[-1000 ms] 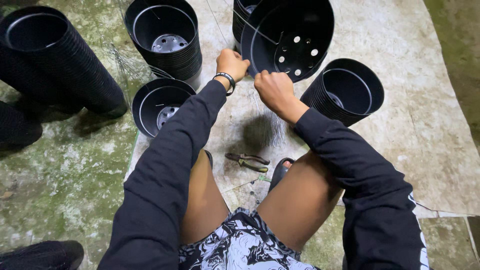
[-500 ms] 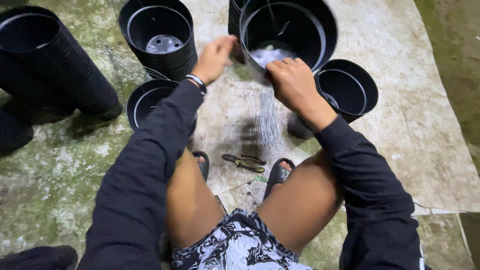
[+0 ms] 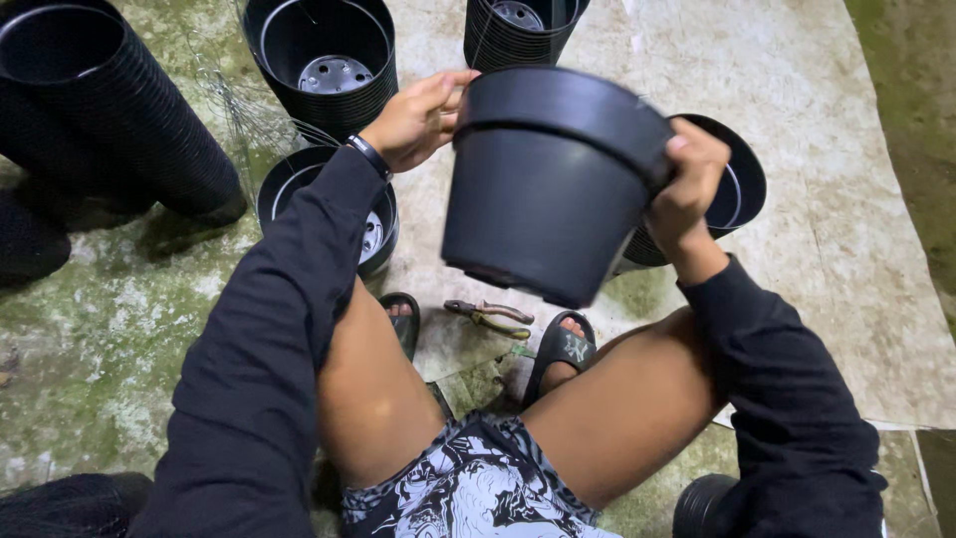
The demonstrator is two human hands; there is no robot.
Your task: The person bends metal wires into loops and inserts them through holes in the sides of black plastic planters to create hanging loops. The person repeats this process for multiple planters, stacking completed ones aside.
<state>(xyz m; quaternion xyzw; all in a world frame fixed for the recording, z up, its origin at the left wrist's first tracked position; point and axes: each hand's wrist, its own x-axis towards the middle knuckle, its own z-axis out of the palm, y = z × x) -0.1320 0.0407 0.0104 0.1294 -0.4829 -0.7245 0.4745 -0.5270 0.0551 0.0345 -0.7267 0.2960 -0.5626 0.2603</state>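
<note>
Head view. One black plastic flower pot [image 3: 548, 184], held in the air between both hands, mouth turned away from the camera and base tilted toward it; its rim is slightly blurred.

Left hand [image 3: 418, 120]: fingers curled onto the pot's rim at its far left edge, thumb and fingertips touching the rim; a dark wristband sits at the wrist. How tightly it grips cannot be told.

Right hand [image 3: 687, 184]: fingers wrapped over the rim on the pot's right side, closed on it, thumb on the outer wall.

Just beyond the left fingers: a stack of nested black pots [image 3: 324, 60], upright. Below the left wrist: a second, shorter stack [image 3: 299, 184], partly hidden by the sleeve. Beyond both hands, at the top edge: a third stack [image 3: 518, 30]. Behind the right fingers: another black pot [image 3: 737, 184], mostly covered by the held pot. Far left of the left fingers: a long stack lying tilted [image 3: 110, 110].

Below the held pot, between two sandalled feet: pliers [image 3: 488, 316] lying on a pale ground sheet [image 3: 827, 149].
</note>
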